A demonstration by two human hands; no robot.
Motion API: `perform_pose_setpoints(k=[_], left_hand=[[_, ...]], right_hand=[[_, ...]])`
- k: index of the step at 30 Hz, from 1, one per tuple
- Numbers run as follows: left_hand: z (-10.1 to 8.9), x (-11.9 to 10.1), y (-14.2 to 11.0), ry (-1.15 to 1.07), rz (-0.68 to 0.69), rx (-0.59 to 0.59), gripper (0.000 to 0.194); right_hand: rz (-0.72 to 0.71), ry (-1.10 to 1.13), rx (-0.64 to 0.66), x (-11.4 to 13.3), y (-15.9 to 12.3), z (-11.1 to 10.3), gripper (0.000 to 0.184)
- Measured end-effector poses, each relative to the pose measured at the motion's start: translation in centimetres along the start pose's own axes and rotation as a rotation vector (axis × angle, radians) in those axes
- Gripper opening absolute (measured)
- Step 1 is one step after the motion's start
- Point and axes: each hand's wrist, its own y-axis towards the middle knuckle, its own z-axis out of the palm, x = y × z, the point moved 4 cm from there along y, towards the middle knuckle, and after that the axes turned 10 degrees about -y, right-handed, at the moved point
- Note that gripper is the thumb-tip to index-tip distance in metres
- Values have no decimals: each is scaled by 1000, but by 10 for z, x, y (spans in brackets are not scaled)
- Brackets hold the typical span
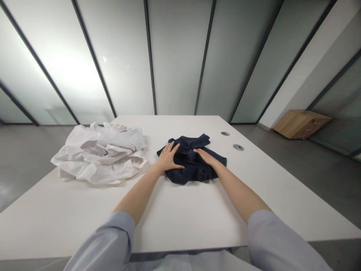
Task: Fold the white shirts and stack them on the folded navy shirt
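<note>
A crumpled dark navy garment (191, 165) lies bunched on the white table in front of me. My left hand (168, 158) rests on its left side, fingers spread and thumb stretched across the cloth. From the right, my right hand (207, 156) touches the garment's upper middle, its visible fingers extended to the left; the others are partly lost against the dark cloth. Flaps of the fabric stick out beyond my right hand, toward the back and right. What kind of garment it is cannot be made out.
To the left, a large heap of crumpled white cloth (104, 154) lies over the left edge of the white table (191, 218). Two round cable holes, one a grommet (238, 147), sit at the right. Frosted glass panels (177, 56) stand behind; a wooden cabinet (299, 124) is at far right.
</note>
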Motion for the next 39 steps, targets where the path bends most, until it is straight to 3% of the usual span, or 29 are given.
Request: perform_pose_setpoints(k=[2, 4, 7, 10, 12, 14, 16, 18, 23, 26, 29, 31, 33, 36, 39], left_hand=[[7, -7, 1, 72, 22, 86, 108], [11, -8, 3, 112, 10, 157, 95], [13, -4, 5, 128, 22, 202, 61], [12, 0, 5, 144, 1, 191, 38], [8, 1, 6, 138, -29, 142, 35], [-6, -1, 8, 123, -45, 53, 37], [-33, -7, 9, 136, -53, -76, 42], [-73, -15, 9, 183, -61, -234, 45], [-204, -24, -10, 385, -175, -547, 39], [-269, -9, -30, 540, -319, -647, 39], [-300, 24, -48, 627, -476, -603, 40], [-296, 52, -57, 638, -568, -443, 49], [-278, 76, -67, 616, -615, -327, 67], [-241, 101, -80, 579, -598, -350, 74], [-211, 124, -87, 525, -684, -278, 76]], right_hand=[[-132, 212, 98, 28, -3, 16, 36], [-207, 395, 190, 50, -7, 28, 33], [-229, 574, 160, 61, -6, 30, 42], [-101, 661, -136, 34, -3, 9, 49], [23, 680, -398, 4, -5, -9, 46], [167, 682, -571, -25, -9, -20, 39], [323, 718, -638, -46, -12, -22, 33], [415, 751, -651, -55, -13, -19, 28], [305, 643, -547, -45, -6, -9, 22], [304, 603, -518, -45, -4, -6, 22], [297, 570, -481, -47, -3, -5, 25], [286, 541, -457, -47, -2, -4, 26], [281, 518, -443, -47, -2, -4, 26], [289, 488, -430, -46, -3, -4, 24], [298, 462, -428, -45, -3, -4, 22]])
